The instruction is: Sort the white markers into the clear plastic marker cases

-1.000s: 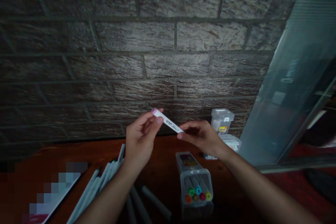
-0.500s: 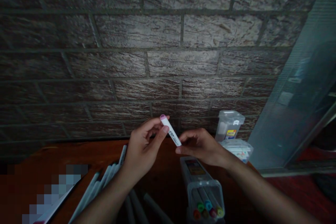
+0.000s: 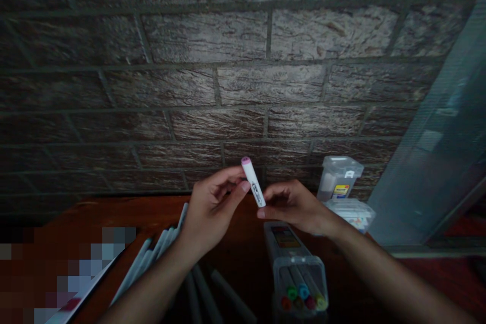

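Note:
A white marker [image 3: 253, 182] with a pink-purple end is held up above the table, its coloured end tilted up and to the left. My left hand [image 3: 216, 207] pinches its upper part between thumb and fingers. At its lower end, my right hand [image 3: 288, 207] closes thumb and fingers on the marker. Below my right hand lies a clear plastic case [image 3: 299, 268] with several markers in it, their coloured ends facing me. Several white markers [image 3: 142, 258] lie side by side beyond my left forearm, partly hidden by it. More markers [image 3: 231, 293] lie in shadow between my arms.
On the right of the wooden table [image 3: 102, 207] stands an upright clear container [image 3: 337, 179], with another clear plastic box [image 3: 351, 215] in front. A brick wall [image 3: 243, 81] rises behind the table. A glass panel [image 3: 421, 162] is at the right. The lower left is pixelated.
The marker has turned to a steeper angle between my hands, its printing now facing differently. The camera view has shifted slightly. Both hands keep their hold.

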